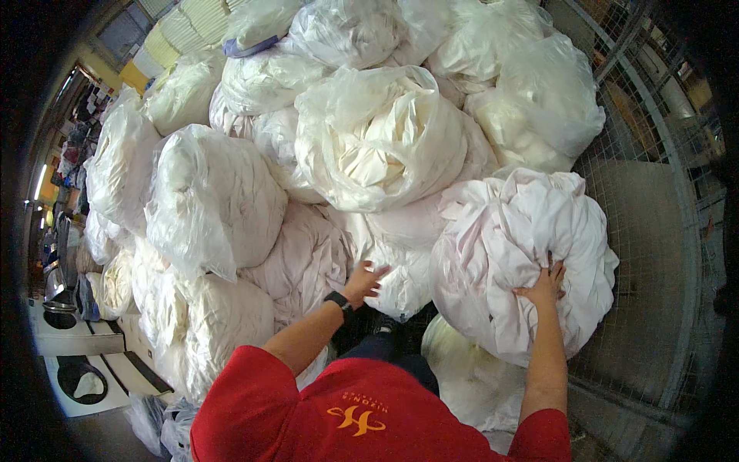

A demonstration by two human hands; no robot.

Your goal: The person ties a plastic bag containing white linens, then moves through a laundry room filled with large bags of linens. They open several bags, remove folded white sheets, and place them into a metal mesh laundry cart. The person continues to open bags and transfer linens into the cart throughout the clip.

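My right hand [542, 284] presses with spread fingers into a large bundle of white cloth [508, 231], whose lower left side is wrapped in clear plastic. Empty and with its fingers apart, my left hand [365, 283] hovers in front of a clear plastic bag of white cloth [404, 283]. Beyond the hands, a plastic bag [375, 138] gapes at the top and shows cream cloth inside. A knotted bundle of pale pinkish cloth [303, 248] lies to the left of my left hand.
Stuffed plastic bags [213, 196] are heaped ahead and to the left. A wire mesh fence [635, 242] runs along the right. White front-loading machines [84, 381] stand at lower left. Another full bag [473, 369] sits beneath the right-hand bundle, near my legs.
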